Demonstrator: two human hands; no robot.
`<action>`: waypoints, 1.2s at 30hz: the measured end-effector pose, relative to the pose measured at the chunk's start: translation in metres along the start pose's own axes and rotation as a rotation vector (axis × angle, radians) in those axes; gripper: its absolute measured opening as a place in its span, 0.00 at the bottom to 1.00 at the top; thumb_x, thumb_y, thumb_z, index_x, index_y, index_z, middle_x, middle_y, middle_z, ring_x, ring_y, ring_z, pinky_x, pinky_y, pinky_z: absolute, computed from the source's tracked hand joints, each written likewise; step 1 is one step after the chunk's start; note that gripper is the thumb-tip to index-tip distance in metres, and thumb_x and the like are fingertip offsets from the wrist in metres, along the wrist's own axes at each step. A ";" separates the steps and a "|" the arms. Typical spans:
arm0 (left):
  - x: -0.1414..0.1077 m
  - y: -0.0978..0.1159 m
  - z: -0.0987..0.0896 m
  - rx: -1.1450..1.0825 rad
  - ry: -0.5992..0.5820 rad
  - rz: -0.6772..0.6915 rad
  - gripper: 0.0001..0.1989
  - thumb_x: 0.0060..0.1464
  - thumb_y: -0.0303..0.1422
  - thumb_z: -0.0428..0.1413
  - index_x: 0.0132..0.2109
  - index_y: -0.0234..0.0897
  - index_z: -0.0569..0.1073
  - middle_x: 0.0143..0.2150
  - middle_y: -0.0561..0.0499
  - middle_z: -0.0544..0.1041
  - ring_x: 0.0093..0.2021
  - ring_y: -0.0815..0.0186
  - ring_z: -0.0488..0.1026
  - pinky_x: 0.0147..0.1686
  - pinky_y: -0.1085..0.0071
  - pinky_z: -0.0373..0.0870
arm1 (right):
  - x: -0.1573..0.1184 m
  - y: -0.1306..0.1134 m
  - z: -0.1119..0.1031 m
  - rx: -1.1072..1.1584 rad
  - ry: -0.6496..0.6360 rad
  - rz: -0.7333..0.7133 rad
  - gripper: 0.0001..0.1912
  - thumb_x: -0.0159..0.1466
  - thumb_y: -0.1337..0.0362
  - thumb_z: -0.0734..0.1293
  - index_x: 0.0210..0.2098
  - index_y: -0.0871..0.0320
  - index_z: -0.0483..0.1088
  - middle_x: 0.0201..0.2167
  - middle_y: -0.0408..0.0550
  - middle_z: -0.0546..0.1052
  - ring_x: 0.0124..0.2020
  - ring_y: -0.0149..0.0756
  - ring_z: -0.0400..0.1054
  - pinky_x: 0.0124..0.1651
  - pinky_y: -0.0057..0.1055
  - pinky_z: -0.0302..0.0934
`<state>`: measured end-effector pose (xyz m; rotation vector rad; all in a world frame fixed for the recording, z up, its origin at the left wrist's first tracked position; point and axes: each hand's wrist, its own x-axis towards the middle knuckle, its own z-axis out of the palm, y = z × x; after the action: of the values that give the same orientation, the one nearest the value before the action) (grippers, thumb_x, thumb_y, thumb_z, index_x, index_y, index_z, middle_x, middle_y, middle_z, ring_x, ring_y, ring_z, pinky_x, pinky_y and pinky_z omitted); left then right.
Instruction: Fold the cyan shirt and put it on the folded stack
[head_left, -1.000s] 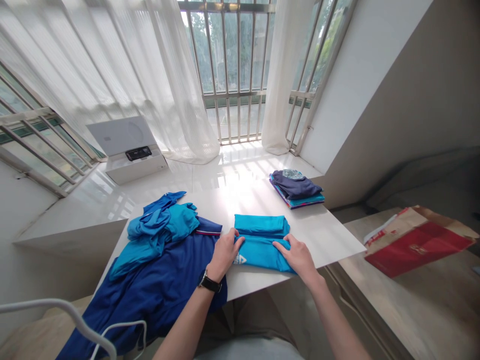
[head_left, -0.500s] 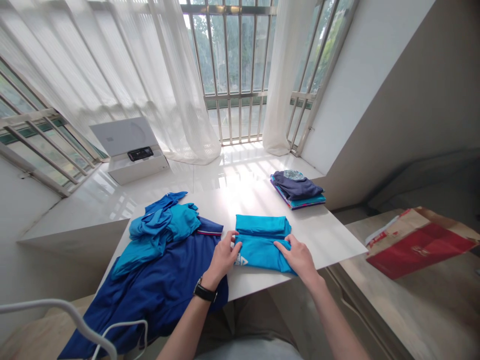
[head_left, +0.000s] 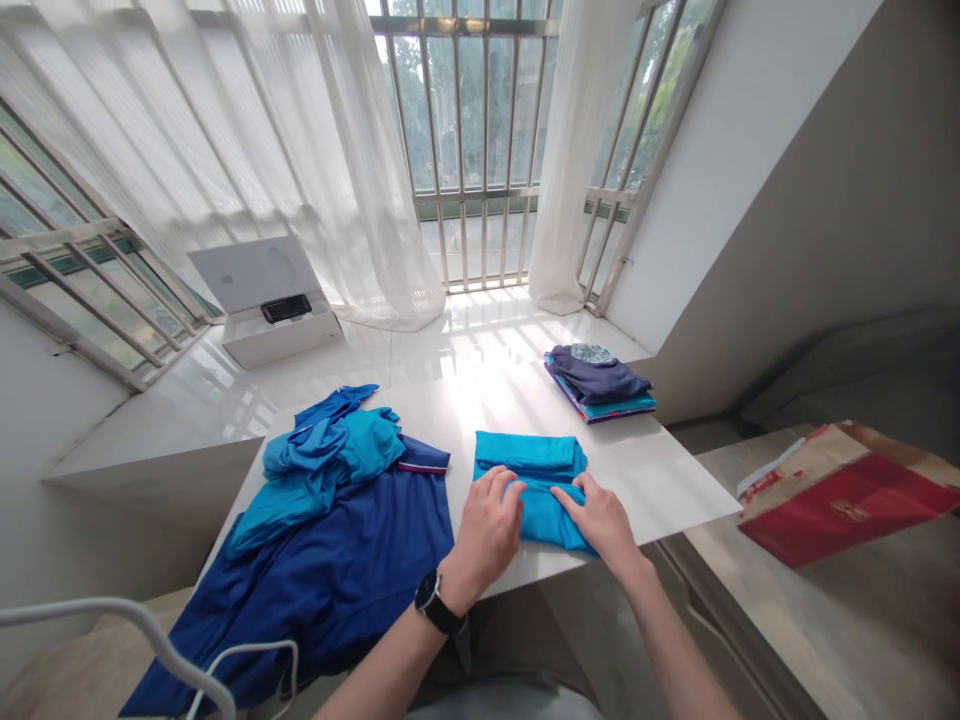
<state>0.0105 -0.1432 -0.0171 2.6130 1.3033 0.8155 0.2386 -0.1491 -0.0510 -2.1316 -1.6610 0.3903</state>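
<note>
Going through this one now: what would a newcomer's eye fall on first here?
Probably the folded turquoise garment near the front edge of the white table, with the right grip at its right side and the left grip over its left part. Next, the rumpled heap of blue clothes at the table's left, spilling past its near edge. Then the red-and-tan paper bag, off to the table's right.

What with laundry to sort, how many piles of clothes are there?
2: a rumpled blue cloth heap at the left of the white table; a folded dark-topped stack at far right.
</note>
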 end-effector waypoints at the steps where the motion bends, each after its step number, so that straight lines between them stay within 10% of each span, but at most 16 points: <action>1: -0.002 0.006 0.005 0.022 -0.032 0.061 0.17 0.68 0.32 0.46 0.59 0.37 0.70 0.61 0.41 0.71 0.65 0.51 0.64 0.60 0.54 0.64 | 0.000 0.000 0.001 -0.003 0.003 -0.001 0.17 0.63 0.45 0.64 0.34 0.53 0.65 0.27 0.47 0.77 0.32 0.45 0.74 0.33 0.31 0.55; 10: -0.013 -0.003 0.026 0.167 -0.149 0.102 0.31 0.69 0.48 0.44 0.70 0.36 0.60 0.71 0.40 0.61 0.69 0.48 0.59 0.66 0.49 0.53 | -0.004 0.001 -0.004 -0.041 0.067 -0.001 0.15 0.64 0.48 0.65 0.36 0.53 0.68 0.27 0.45 0.77 0.30 0.43 0.74 0.32 0.32 0.57; 17: -0.012 0.004 0.025 0.200 -0.159 0.083 0.31 0.69 0.49 0.42 0.70 0.36 0.59 0.72 0.41 0.60 0.70 0.49 0.57 0.66 0.51 0.51 | -0.033 -0.011 -0.014 -0.035 0.525 -0.292 0.12 0.70 0.60 0.60 0.47 0.57 0.70 0.43 0.55 0.77 0.46 0.46 0.71 0.46 0.40 0.66; 21: -0.013 0.001 0.026 0.213 -0.171 0.116 0.30 0.69 0.46 0.42 0.71 0.35 0.59 0.72 0.40 0.59 0.71 0.50 0.56 0.67 0.52 0.50 | -0.055 -0.030 0.017 -0.059 0.419 -0.523 0.19 0.73 0.57 0.58 0.58 0.59 0.67 0.56 0.58 0.74 0.57 0.47 0.67 0.57 0.42 0.65; 29: -0.030 -0.030 0.024 0.251 -0.179 0.042 0.30 0.69 0.46 0.45 0.71 0.35 0.57 0.73 0.39 0.57 0.71 0.50 0.56 0.65 0.53 0.57 | -0.074 -0.018 0.055 -0.267 0.369 -0.525 0.45 0.70 0.41 0.57 0.74 0.64 0.42 0.68 0.63 0.62 0.67 0.55 0.59 0.63 0.50 0.58; 36: -0.036 -0.020 0.009 0.227 -0.191 -0.007 0.29 0.67 0.46 0.49 0.68 0.35 0.62 0.69 0.37 0.64 0.65 0.49 0.64 0.60 0.54 0.63 | -0.043 0.002 0.047 -0.253 0.262 -0.539 0.39 0.71 0.42 0.54 0.71 0.63 0.54 0.67 0.60 0.64 0.67 0.52 0.59 0.65 0.48 0.58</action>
<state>-0.0166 -0.1578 -0.0462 2.7710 1.4236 0.4249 0.2080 -0.1847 -0.0942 -1.6932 -2.1047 -0.2605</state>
